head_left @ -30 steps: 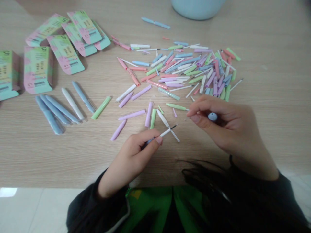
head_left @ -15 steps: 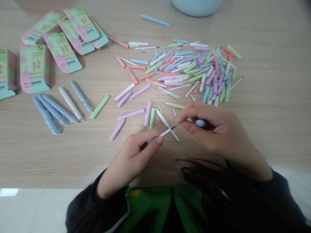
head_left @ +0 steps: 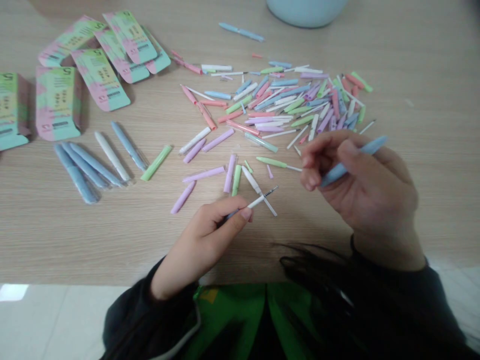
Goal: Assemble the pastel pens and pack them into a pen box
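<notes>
My left hand [head_left: 215, 232] pinches a small spiral-bristled brush [head_left: 258, 200] between thumb and fingers. Its white stem and dark bristle tip point up and right; its bluish handle is mostly hidden in the hand. My right hand [head_left: 369, 192], raised to the right, grips a blue tapered cap [head_left: 343, 165] between thumb and curled fingers. Under the brush tip, a white brush [head_left: 252, 180] lies on the table, crossing it in view. Close by are a light green brush [head_left: 272, 162] and a green cap [head_left: 236, 180].
A loose heap of pastel brushes and caps [head_left: 296, 102] spreads behind my hands. Several blue pieces [head_left: 77, 172] and a white one [head_left: 111, 156] lie at left. Printed cartons [head_left: 58, 102] stand and lie at back left. A light blue container [head_left: 306, 12] sits at the back.
My right hand has moved away from the brush tip, up and right, and turned so the blue cap shows. The bristles are now uncovered. My left hand has hardly moved.
</notes>
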The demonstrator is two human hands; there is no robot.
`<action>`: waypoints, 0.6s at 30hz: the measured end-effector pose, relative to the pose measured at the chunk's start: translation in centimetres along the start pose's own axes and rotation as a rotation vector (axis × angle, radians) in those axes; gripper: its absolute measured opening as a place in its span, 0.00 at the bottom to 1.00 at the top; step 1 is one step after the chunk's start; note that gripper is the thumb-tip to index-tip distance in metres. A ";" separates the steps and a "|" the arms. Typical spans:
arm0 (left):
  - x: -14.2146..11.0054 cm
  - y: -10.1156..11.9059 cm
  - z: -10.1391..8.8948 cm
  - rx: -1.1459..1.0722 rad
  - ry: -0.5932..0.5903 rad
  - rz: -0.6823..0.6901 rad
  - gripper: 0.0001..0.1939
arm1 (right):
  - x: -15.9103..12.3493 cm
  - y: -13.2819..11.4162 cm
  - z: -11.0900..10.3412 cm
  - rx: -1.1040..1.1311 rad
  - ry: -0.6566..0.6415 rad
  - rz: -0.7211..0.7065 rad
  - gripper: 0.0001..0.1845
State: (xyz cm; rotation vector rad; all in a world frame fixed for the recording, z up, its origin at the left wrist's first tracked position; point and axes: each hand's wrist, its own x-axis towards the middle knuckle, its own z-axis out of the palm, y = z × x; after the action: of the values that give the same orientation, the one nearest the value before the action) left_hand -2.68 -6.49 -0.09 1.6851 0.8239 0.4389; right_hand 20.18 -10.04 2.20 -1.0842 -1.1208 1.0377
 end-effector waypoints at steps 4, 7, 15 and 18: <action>0.0 0.0 0.1 -0.006 -0.015 0.001 0.15 | 0.6 0.7 0.5 0.022 0.074 -0.075 0.16; 0.0 0.1 0.2 -0.014 -0.017 -0.003 0.15 | 0.4 1.3 1.3 -0.044 0.095 -0.006 0.18; 0.1 0.2 0.1 0.008 -0.024 -0.012 0.15 | -0.1 1.8 1.7 -0.128 0.012 -0.014 0.19; 0.1 0.2 0.1 0.015 -0.030 -0.005 0.15 | -0.2 1.8 1.6 -0.164 -0.019 -0.022 0.20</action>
State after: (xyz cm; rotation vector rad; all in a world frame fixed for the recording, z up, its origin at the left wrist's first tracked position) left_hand -2.47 -6.50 0.08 1.6991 0.8111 0.4033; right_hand 18.48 -9.70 0.58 -1.1910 -1.2480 0.9529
